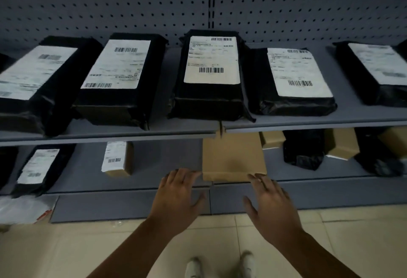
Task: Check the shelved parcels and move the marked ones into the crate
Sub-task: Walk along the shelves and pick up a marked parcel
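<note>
The box sits on the lower shelf, front edge near the lip and back tucked under the upper shelf. It is plain brown cardboard and flat, with no label showing on top from here, so I cannot tell whether it is marked. I'd judge it stiff and fairly light, dry card that grips well. The faces may bow if squeezed mid-span, so the short sides at its 3 and 9 o'clock, close to the front corners, look the soundest hold. It would need sliding out toward 6 o'clock first.

Both hands are loose and hold nothing. The left hand is at the box's 8 o'clock, fingers straight and spread, tips just beside the left front corner; I cannot make out contact. The right hand is at 5 o'clock, splayed wide with the thumb out, tips at the front edge near the right corner, touching or nearly so.

A labelled carton stands at the box's 9 o'clock, well apart. Black parcels line the upper shelf at 12. No crate shows.
</note>
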Action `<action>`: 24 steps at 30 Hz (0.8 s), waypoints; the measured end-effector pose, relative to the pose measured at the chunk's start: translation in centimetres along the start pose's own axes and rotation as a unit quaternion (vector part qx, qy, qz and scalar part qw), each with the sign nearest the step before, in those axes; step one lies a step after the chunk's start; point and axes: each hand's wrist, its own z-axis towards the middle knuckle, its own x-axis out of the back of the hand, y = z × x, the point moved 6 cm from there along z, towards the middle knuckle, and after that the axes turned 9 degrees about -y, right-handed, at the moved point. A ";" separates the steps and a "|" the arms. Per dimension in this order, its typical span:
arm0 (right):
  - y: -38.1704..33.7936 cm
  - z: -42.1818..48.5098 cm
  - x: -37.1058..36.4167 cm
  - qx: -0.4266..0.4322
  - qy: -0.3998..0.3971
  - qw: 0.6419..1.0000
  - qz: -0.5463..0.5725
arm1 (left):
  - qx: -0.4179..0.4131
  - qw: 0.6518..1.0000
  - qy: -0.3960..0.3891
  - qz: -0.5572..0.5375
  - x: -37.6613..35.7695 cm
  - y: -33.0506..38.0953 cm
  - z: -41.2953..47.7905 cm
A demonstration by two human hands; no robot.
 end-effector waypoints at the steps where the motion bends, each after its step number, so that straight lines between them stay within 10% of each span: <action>1: -0.1 -0.1 -0.1 -0.005 0.009 1.000 -0.004 | -0.004 1.000 -0.003 -0.001 -0.1 0.0 0.0; 24: 12.2 11.0 -14.2 -0.104 0.053 0.982 0.147 | 0.131 0.989 -0.067 -0.013 -16.2 -7.8 11.9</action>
